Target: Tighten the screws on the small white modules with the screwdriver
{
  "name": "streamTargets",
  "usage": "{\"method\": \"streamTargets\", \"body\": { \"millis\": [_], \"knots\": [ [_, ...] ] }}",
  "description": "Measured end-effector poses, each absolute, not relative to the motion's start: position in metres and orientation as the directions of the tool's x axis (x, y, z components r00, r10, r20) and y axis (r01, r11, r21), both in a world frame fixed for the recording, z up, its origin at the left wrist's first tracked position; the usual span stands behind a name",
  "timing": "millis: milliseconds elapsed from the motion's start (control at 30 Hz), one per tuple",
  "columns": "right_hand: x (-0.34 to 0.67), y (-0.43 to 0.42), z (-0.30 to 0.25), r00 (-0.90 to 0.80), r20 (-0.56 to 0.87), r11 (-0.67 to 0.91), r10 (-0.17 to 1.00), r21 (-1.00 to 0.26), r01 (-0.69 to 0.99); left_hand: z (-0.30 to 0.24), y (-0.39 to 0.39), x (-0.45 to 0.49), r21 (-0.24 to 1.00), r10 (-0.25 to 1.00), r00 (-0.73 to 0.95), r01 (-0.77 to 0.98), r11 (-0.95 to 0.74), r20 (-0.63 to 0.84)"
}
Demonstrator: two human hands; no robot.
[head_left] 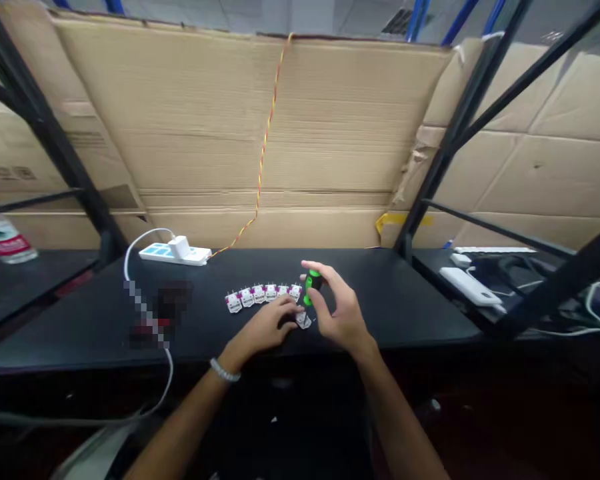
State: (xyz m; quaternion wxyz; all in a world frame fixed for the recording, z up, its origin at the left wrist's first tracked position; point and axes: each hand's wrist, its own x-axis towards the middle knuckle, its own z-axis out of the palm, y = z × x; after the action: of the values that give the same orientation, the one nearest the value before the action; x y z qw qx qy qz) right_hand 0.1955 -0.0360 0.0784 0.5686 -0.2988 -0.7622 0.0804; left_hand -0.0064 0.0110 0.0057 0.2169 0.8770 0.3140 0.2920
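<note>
Between the thumb and fingers of my right hand is a short, thick green-and-black tool that looks like a stubby screwdriver. Its tip cannot be made out. My left hand pinches the edge of a small white plastic part lying on the black tabletop, just below the tool. Behind my left hand stands a curved row of several similar white parts with purple pieces and small pins on top. My left fingers partly cover the right end of that row.
A white power strip with a plugged-in adapter stands at the back left, its white cable running over the front edge. A blurred dark object lies left. Black metal posts frame both sides; cardboard walls the back.
</note>
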Motion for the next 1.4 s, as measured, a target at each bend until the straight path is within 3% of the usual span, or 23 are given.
{"method": "streamTargets", "body": {
  "millis": [300, 533, 633, 767, 900, 1000, 1167, 1300, 1400],
  "knots": [
    [0.19, -0.025, 0.074, 0.131, 0.897, 0.719, 0.423, -0.42, 0.553, 0.004, 0.009, -0.005, 0.534, 0.659, 0.638, 0.422, -0.733, 0.399],
    [0.197, -0.032, 0.073, -0.02, 0.784, 0.742, 0.62, -0.578, 0.338, 0.002, 0.008, -0.002, 0.53, 0.676, 0.624, 0.448, -0.72, 0.391],
    [0.197, -0.036, 0.077, -0.029, 0.806, 0.74, 0.591, -0.527, 0.419, 0.002, 0.009, -0.002, 0.542, 0.669, 0.627, 0.427, -0.724, 0.399],
    [0.197, -0.034, 0.079, 0.088, 0.873, 0.69, 0.479, -0.437, 0.577, 0.001, 0.009, -0.002, 0.559, 0.66, 0.638, 0.403, -0.725, 0.396],
    [0.202, -0.033, 0.079, -0.008, 0.838, 0.743, 0.546, -0.48, 0.467, 0.0, 0.01, -0.003, 0.555, 0.656, 0.644, 0.402, -0.728, 0.394],
    [0.202, -0.033, 0.08, -0.081, 0.842, 0.774, 0.533, -0.446, 0.45, 0.001, 0.01, -0.003, 0.558, 0.659, 0.644, 0.405, -0.725, 0.389],
    [0.193, -0.031, 0.074, 0.051, 0.863, 0.757, 0.503, -0.468, 0.455, 0.002, 0.009, -0.003, 0.561, 0.664, 0.65, 0.413, -0.717, 0.37],
    [0.193, -0.031, 0.072, -0.068, 0.814, 0.775, 0.577, -0.519, 0.359, 0.002, 0.009, -0.003, 0.564, 0.666, 0.652, 0.416, -0.713, 0.362],
    [0.194, -0.032, 0.074, -0.011, 0.853, 0.768, 0.522, -0.464, 0.443, 0.002, 0.01, -0.003, 0.571, 0.668, 0.65, 0.412, -0.711, 0.363]
  ]
}}
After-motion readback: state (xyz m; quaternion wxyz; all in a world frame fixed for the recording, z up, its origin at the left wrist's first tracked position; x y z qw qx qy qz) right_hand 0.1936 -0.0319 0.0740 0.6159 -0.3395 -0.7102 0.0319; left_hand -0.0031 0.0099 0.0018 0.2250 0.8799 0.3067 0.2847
